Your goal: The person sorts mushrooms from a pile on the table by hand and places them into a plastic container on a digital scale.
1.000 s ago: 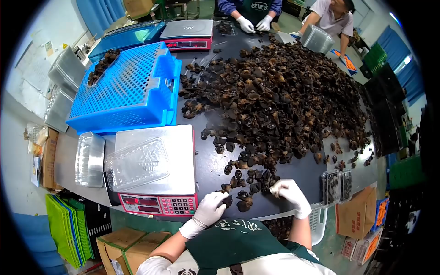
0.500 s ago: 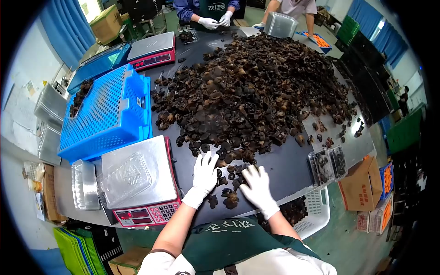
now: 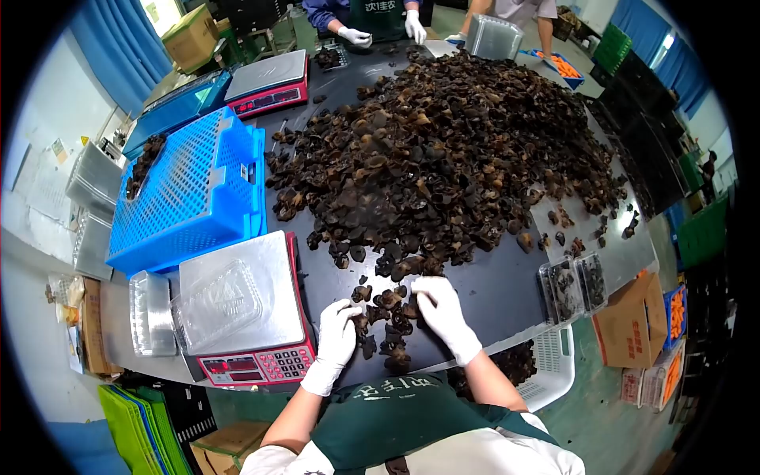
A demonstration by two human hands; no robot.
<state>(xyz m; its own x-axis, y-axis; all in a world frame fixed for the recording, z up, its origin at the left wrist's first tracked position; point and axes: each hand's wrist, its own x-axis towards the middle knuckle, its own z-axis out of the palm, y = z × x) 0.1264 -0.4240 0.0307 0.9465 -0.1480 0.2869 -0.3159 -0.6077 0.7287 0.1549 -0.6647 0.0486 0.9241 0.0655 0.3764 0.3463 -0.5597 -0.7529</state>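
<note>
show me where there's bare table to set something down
A wide bare patch of table lies between the right hand and the tubs. A narrower strip runs between the near scale and the loose pieces. It's crowded under the pile, between right and left hand, and where the crate sits.

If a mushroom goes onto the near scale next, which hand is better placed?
Probably the left hand: it is close beside the scale bearing the clear plastic container, while the right hand is farther away, across the small cluster of wood ear mushrooms.
</note>
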